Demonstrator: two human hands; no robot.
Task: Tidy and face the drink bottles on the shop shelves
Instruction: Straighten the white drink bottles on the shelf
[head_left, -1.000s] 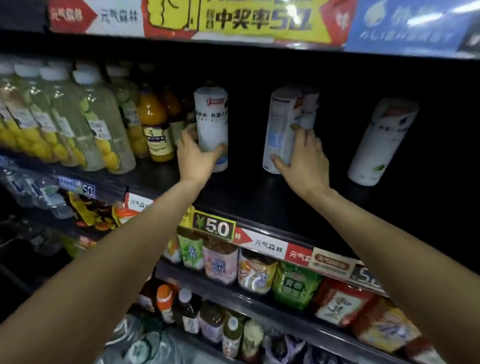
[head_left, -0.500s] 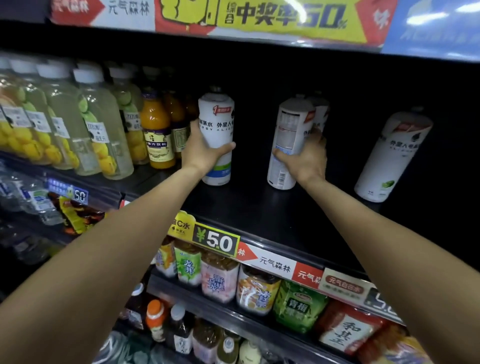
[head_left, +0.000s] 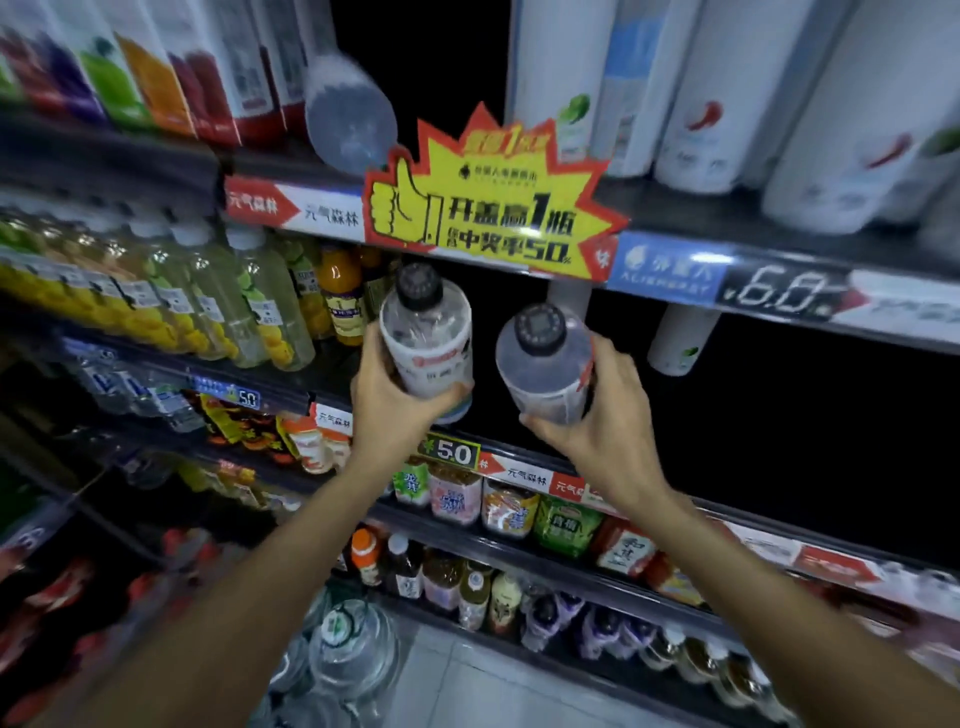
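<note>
My left hand grips a white-labelled drink bottle with a dark cap, and my right hand grips a second bottle of the same kind. Both bottles are lifted off the dark middle shelf and tilted so that their caps point toward me. One more white bottle stands further back on that shelf, to the right. The upper shelf carries tall white bottles.
A yellow thumbs-up promo sign hangs on the upper shelf edge just above the held bottles. Lemon-drink bottles and an orange juice bottle fill the shelf's left side. Lower shelves hold tea and snack packs.
Both hands have lifted their bottles off the shelf and pulled them toward me, tilting the caps forward. The view has swung upward, bringing the upper shelf into sight.
</note>
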